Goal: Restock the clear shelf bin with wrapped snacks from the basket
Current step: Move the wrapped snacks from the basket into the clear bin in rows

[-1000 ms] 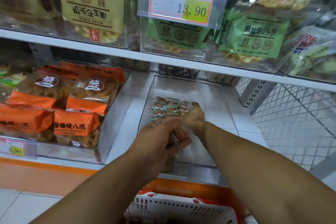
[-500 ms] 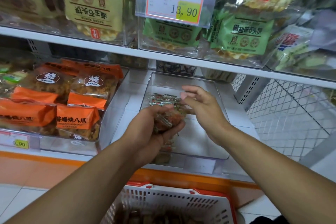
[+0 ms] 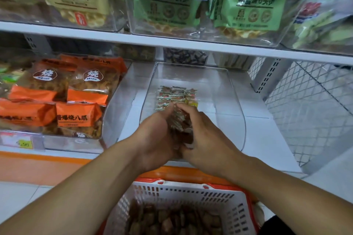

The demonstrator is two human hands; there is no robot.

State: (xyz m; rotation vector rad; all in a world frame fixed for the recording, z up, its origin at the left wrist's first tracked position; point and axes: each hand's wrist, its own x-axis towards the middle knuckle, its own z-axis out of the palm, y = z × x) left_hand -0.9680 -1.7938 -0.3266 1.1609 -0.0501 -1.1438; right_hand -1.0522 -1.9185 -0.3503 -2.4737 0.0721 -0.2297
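Over the clear shelf bin's front edge, left hand and right hand cupped around a bundle of wrapped snacks, above the white basket, near a neat snack row inside.

Both hands gripping snacks, clear bin

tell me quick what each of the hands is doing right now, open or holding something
Left hand: curled round a stack of wrapped snacks over the clear bin.
Right hand: gripping the same stack from the other side.
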